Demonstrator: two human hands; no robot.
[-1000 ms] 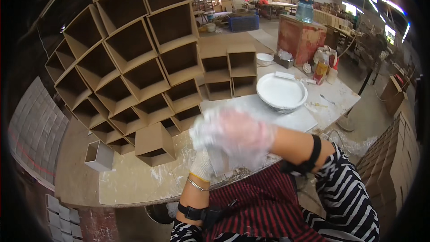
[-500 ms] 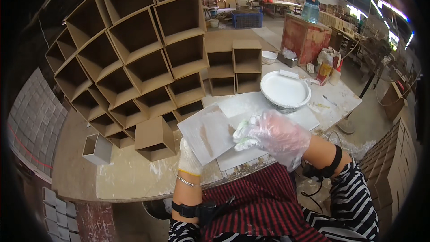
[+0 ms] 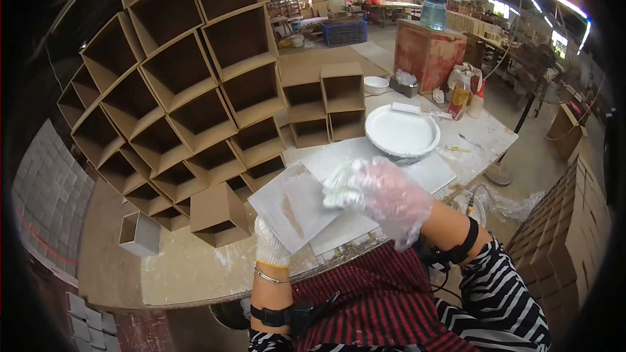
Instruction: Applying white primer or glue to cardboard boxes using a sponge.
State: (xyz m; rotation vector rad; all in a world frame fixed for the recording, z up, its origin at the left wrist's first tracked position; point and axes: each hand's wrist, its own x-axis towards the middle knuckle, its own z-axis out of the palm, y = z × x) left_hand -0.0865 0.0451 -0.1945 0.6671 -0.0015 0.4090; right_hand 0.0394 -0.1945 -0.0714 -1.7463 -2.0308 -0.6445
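My left hand (image 3: 270,242), in a white knit glove, holds up a square board (image 3: 292,206) coated white with a brown bare streak. My right hand (image 3: 385,197), in a clear plastic glove, grips a whitish sponge or cloth (image 3: 338,187) against the board's right edge. Both hands are above the near edge of the glue-smeared worktable (image 3: 195,274). A round white basin (image 3: 401,133) of white paste stands just beyond my right hand.
A tall stack of open brown square boxes (image 3: 176,104) fills the left and back of the table. One small box (image 3: 139,234) stands alone at the left. Bottles (image 3: 460,96) and a small bowl (image 3: 375,84) sit at the far right. Stacked brown pieces (image 3: 561,221) rise at right.
The board has come into view, held higher and tilted toward me. My right hand has moved from in front of it to its right edge.
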